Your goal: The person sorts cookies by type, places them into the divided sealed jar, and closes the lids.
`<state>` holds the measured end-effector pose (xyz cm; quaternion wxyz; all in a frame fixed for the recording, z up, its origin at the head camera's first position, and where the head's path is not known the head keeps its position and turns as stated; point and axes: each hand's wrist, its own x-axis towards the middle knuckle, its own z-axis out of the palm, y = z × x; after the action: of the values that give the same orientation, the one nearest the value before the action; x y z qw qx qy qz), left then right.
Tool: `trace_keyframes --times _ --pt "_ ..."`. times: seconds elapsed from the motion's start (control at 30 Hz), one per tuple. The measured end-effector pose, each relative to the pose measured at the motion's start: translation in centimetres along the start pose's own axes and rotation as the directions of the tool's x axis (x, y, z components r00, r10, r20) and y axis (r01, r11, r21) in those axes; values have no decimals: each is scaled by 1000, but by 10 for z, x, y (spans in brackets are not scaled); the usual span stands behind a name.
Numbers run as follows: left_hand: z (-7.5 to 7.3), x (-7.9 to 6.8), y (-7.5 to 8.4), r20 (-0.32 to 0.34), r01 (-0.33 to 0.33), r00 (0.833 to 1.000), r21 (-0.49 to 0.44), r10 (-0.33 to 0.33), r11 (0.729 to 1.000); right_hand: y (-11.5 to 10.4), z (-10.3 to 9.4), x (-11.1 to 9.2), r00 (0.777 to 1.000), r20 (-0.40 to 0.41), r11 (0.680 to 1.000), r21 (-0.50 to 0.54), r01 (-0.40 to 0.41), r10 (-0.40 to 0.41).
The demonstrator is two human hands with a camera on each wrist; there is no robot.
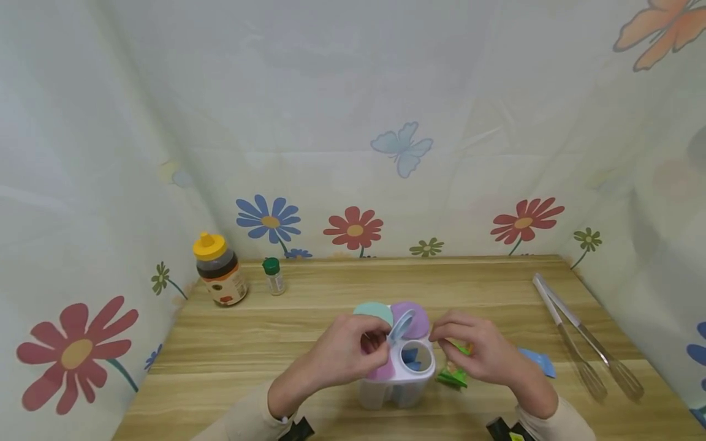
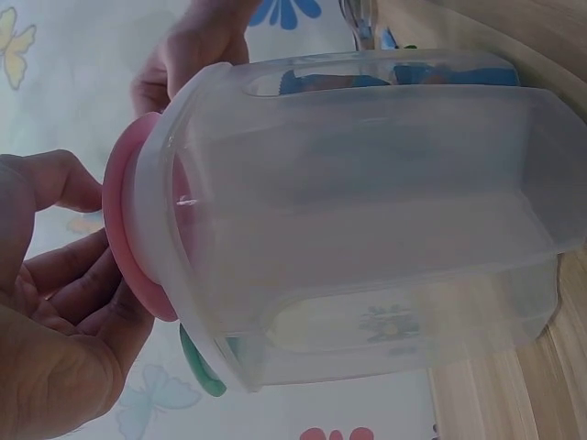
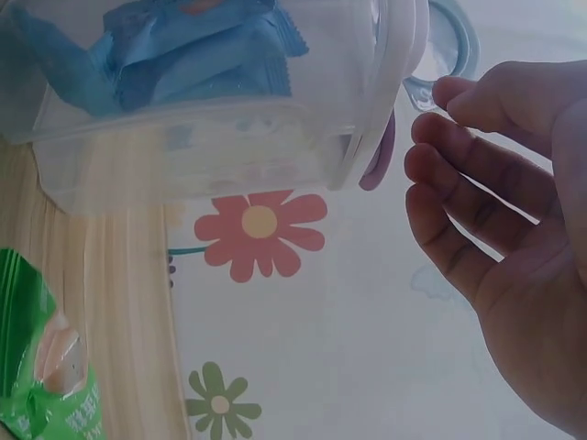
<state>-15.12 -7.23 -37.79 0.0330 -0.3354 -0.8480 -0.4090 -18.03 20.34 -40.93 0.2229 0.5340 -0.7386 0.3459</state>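
A translucent box [image 2: 367, 183] with a white top stands on the table. Its pink lid [image 2: 138, 220], green lid [image 1: 374, 311] and purple lid [image 1: 410, 318] are down over their openings. A light-blue lid [image 1: 401, 326] stands raised beside a round uncovered opening [image 1: 417, 356]. My left hand [image 1: 353, 348] reaches over the pink lid, its thumb and fingers bent at the edge of the light-blue lid, pinching it. To the right of the opening, my right hand [image 1: 480, 349] holds nothing, fingers loosely bent near the rim. Blue packets [image 3: 202, 55] lie inside the box.
A green packet [image 1: 452, 376] lies right of the box, and a blue packet [image 1: 540, 362] sits behind my right wrist. Metal tongs [image 1: 573, 334] rest at the far right. A yellow-capped bottle [image 1: 220, 272] and a green-capped shaker [image 1: 274, 278] stand back left.
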Motion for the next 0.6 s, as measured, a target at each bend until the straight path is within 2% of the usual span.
trace_keyframes --times 0.6 --pt "-1 2 1 9 8 1000 3 -8 1000 11 -16 -23 989 -64 986 -86 -141 135"
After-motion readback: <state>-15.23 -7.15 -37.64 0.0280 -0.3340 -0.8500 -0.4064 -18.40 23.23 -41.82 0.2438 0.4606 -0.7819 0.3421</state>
